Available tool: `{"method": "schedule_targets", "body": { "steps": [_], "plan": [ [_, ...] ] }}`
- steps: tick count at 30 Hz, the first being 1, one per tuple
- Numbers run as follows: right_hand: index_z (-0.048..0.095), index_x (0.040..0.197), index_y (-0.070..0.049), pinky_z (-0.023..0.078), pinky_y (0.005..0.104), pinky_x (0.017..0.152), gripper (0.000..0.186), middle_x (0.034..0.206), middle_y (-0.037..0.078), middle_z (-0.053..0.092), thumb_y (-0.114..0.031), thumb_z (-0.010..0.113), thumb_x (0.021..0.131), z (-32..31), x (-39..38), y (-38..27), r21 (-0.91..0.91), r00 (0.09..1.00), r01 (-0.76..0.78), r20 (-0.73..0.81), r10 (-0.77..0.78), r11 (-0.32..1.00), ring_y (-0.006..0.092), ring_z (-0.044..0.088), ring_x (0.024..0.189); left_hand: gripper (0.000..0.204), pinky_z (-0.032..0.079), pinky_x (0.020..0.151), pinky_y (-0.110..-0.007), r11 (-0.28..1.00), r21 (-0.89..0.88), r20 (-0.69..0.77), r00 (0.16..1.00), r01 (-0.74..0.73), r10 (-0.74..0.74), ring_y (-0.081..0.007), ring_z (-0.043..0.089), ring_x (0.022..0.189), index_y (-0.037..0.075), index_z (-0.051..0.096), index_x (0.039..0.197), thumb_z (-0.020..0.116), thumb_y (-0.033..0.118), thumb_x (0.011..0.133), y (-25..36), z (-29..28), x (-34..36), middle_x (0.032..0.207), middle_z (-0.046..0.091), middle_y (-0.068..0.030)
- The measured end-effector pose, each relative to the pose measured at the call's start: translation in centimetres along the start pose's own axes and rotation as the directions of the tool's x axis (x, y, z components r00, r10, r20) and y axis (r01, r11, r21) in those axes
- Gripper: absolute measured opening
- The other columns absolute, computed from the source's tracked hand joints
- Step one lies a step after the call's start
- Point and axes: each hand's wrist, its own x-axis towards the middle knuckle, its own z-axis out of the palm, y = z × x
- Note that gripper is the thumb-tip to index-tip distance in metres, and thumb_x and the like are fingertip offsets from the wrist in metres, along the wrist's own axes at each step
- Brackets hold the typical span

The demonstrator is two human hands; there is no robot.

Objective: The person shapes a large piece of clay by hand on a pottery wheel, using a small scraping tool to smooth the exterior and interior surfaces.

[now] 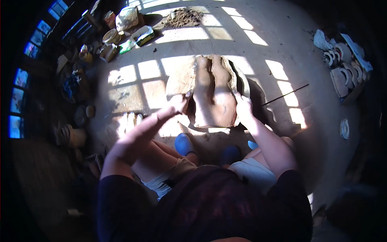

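Note:
In front of me on the floor lies a large pale mould (pixel 179 76) holding a smooth brown clay form (pixel 215 109), with two long wavy upper sections and a dark gap between them. My left hand (pixel 180 103) is closed on the mould's left edge, beside the clay. My right hand (pixel 244 108) grips the right edge, its fingers curled there. The mould's underside is hidden. Just below it is my blue shoe (pixel 184 143).
At back left are tubs and bins (pixel 112 37) near a heap of dark soil (pixel 181 18). Curved mould pieces (pixel 348 72) are stacked at right, near a thin rod (pixel 286 93) and a pale ring (pixel 344 129). Pots (pixel 75 137) stand at left. Sunlight patches cross the floor.

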Motion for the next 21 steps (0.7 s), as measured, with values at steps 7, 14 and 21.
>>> {"method": "schedule_targets", "body": {
  "steps": [7, 14, 21],
  "plan": [
    [0.072, 0.090, 0.006, 0.047, 0.0441, 0.071, 0.051, 0.071, 0.014, 0.065, -0.041, 0.060, 0.108, -0.2, -1.7, -2.4, -0.012, 0.999, -0.027, -0.045, 0.026, 1.000, 0.0233, 0.054, 0.068, 0.051, 0.052, 0.080, -0.048, 0.996, 0.053, -0.501, 0.861, -0.072, 0.089, -0.0336, 0.068, 0.081, -0.003, 0.071, 0.105, 0.047, 0.041, 0.113, -0.1, 5.4, 1.0, 0.082, 0.069, -0.0246],
    [0.073, 0.091, -0.002, 0.053, 0.0432, 0.073, 0.051, 0.080, 0.014, 0.072, -0.048, 0.059, 0.106, 0.7, 0.0, -3.6, -0.136, 0.991, 0.066, 0.128, -0.049, 0.988, 0.0266, 0.067, 0.073, 0.048, 0.053, 0.090, -0.051, 0.977, -0.116, -0.603, 0.794, -0.181, 0.076, -0.0453, 0.071, 0.094, -0.005, 0.071, 0.115, 0.051, 0.038, 0.110, -2.0, 4.7, 2.6, 0.100, 0.073, -0.0288],
    [0.076, 0.100, -0.004, 0.056, 0.0447, 0.084, 0.024, 0.087, 0.013, 0.074, -0.028, 0.074, 0.097, -11.4, -4.9, -6.5, -0.318, 0.828, 0.493, -0.113, -0.549, 0.810, 0.0311, 0.072, 0.090, 0.070, 0.048, 0.102, -0.051, 0.869, -0.401, -0.331, 0.931, -0.289, 0.157, -0.0375, 0.067, 0.108, -0.004, 0.070, 0.123, 0.044, 0.058, 0.105, -2.6, 5.5, 4.5, 0.110, 0.073, -0.0243]
  ]
}}
